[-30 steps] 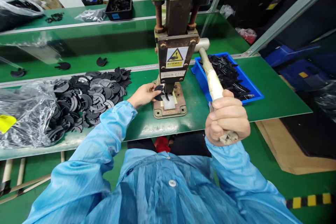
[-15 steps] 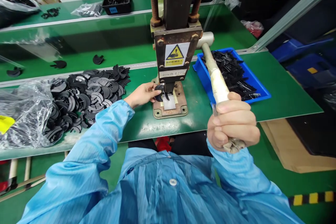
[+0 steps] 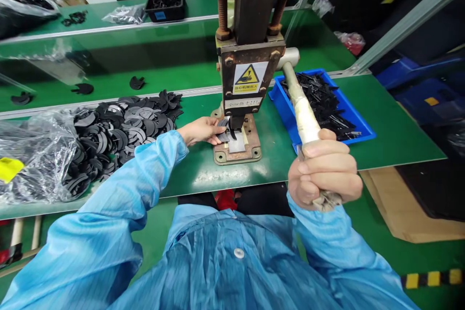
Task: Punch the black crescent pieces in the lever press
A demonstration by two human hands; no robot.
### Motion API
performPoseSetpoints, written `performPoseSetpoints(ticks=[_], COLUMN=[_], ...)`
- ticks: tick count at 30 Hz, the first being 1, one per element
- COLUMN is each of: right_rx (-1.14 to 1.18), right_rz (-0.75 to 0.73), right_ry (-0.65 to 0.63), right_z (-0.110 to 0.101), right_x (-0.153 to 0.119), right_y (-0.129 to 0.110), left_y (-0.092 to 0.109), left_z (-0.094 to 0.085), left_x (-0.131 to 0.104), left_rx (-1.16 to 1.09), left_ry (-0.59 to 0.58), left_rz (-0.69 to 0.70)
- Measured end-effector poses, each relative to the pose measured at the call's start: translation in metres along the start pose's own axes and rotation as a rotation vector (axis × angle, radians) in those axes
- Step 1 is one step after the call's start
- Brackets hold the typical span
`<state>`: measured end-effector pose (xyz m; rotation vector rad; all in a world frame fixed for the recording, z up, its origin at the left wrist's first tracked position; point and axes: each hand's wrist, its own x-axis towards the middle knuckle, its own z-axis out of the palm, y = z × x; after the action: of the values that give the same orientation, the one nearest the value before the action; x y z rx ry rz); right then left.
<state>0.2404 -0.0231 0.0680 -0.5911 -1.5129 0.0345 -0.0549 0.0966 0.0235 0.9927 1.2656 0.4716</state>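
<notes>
My left hand [image 3: 204, 131] pinches a dark curved piece [image 3: 222, 131] at the left side of the press base, close to the punch [image 3: 237, 122]. Under the punch lies a small light metal plate [image 3: 237, 143] on the rusty base [image 3: 251, 136]. My right hand [image 3: 324, 173] is wrapped round the taped lever [image 3: 302, 111] of the press [image 3: 250, 51]. Left of the press, a heap of dark crescent-shaped pieces [image 3: 134, 123] spreads over the green table.
A blue bin [image 3: 358, 125] of thin black pieces stands right of the press. Clear plastic bag [image 3: 39, 164] lies at the left; a black bin [image 3: 166, 12] is on the back shelf. A few loose pieces [image 3: 137, 82] lie behind the heap.
The view has shifted slightly, so the press appears further right. The piece in my left hand has tilted flatter against the base. My right hand keeps its grip on the lever.
</notes>
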Motion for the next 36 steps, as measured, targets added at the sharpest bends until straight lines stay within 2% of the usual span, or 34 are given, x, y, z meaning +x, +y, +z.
performPoseSetpoints(ticks=[3,5,7,10,12,13,15,16,17,18,20,22,24,26,30,34,36], right_rx=[0.040,0.082,0.138,0.226,0.206,0.165,0.053,-0.002,-0.027,-0.027,0.004,0.082,0.133,0.135,0.105,0.084,0.059], right_rz=[-0.152,-0.232,-0.298,-0.082,0.008,0.010,-0.020,0.020,0.108,0.246,0.408,0.555,0.569,0.492,0.427,0.373,0.318], right_ry=[0.133,0.205,0.206,0.066,0.032,0.064,0.159,0.210,0.175,0.071,-0.165,-0.422,-0.615,-0.706,-0.715,-0.745,-0.753], right_z=[0.012,0.019,0.023,0.024,0.026,0.027,0.030,0.032,0.035,0.038,0.045,0.052,0.058,0.061,0.061,0.058,0.056], right_x=[0.022,0.056,0.100,0.153,0.159,0.150,0.112,0.085,0.057,0.028,-0.019,-0.047,-0.055,-0.050,-0.041,-0.044,-0.047], right_y=[0.003,0.005,0.005,-0.002,-0.005,-0.005,-0.002,0.000,0.002,0.002,-0.002,-0.011,-0.019,-0.025,-0.030,-0.030,-0.030], left_y=[-0.001,-0.003,-0.005,-0.011,-0.015,-0.018,-0.023,-0.025,-0.027,-0.029,-0.032,-0.036,-0.040,-0.045,-0.055,-0.062,-0.063], left_z=[0.005,0.010,0.014,0.018,0.017,0.016,0.011,0.009,0.008,0.007,0.007,0.011,0.017,0.022,0.029,0.033,0.037], left_x=[-0.002,-0.003,-0.008,-0.023,-0.041,-0.051,-0.074,-0.085,-0.096,-0.106,-0.124,-0.135,-0.141,-0.143,-0.142,-0.139,-0.140], left_rx=[-0.035,-0.053,-0.075,-0.117,-0.134,-0.140,-0.146,-0.149,-0.155,-0.162,-0.189,-0.220,-0.244,-0.261,-0.268,-0.213,-0.161], left_ry=[0.028,0.047,0.076,0.094,0.080,0.075,0.070,0.069,0.064,0.051,0.008,-0.045,-0.099,-0.137,-0.156,-0.161,-0.111], left_rz=[0.000,0.027,0.067,0.148,0.215,0.254,0.330,0.362,0.385,0.399,0.409,0.408,0.398,0.384,0.363,0.329,0.342])
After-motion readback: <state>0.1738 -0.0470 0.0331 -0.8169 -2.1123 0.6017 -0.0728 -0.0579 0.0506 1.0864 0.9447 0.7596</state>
